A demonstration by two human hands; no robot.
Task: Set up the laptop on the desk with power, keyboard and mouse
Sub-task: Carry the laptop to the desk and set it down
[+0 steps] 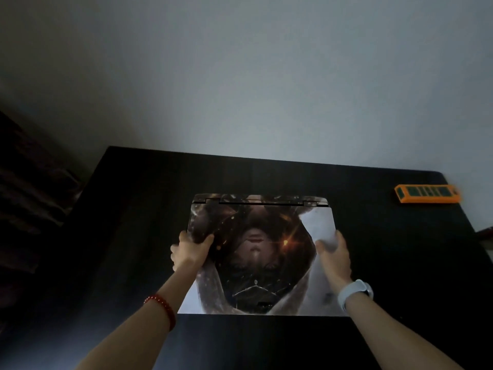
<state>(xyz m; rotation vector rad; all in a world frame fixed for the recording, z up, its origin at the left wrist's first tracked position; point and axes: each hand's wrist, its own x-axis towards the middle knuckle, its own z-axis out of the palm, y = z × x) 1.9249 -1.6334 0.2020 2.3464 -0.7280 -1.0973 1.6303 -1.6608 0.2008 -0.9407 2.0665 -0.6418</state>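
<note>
Head view: closed laptop (pixel 260 252) gripped between both hands.

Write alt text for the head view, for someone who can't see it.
Two bare hands, the left hand and the right hand, hold the side edges of a closed laptop with printed lid art, lying on a dark desk. An orange rectangular object sits at the desk's far right; no keyboard, mouse or power cable is visible.

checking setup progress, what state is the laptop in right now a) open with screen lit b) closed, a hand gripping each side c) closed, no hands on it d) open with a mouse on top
b: the picture-skinned closed laptop lies on the black desk, left hand and right hand each gripping a side edge.
</note>
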